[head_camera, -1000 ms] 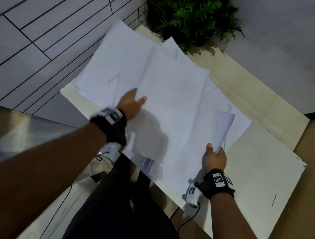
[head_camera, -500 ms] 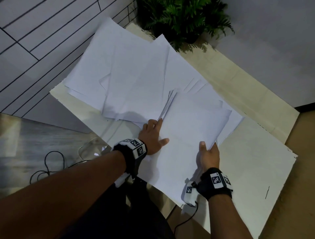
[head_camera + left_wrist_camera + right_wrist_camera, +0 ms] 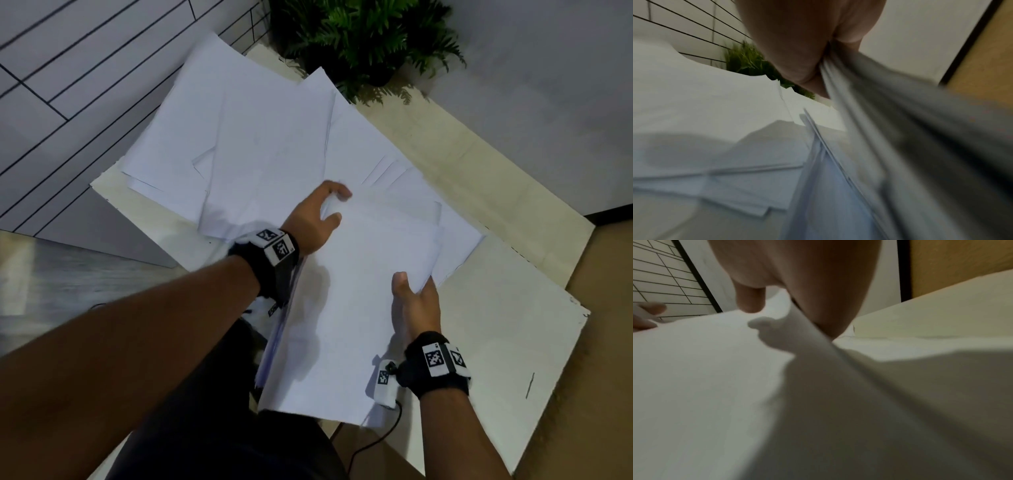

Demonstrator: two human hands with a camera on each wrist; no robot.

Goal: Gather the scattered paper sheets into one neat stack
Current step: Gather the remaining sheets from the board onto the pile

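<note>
Left hand (image 3: pixel 317 219) pinches the far-left corner of the gathered white paper stack (image 3: pixel 349 308); right hand (image 3: pixel 416 305) grips its right edge, apparently squaring it above loose white sheets (image 3: pixel 260 137) on the cream tabletop (image 3: pixel 507 308).

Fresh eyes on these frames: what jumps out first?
Both hands hold a bundle of white sheets near the table's front edge: the left hand grips its far left corner, the right hand pinches its right edge. Beyond them, loose sheets lie fanned over the pale table, overlapping. A green fern stands at the far corner.
</note>
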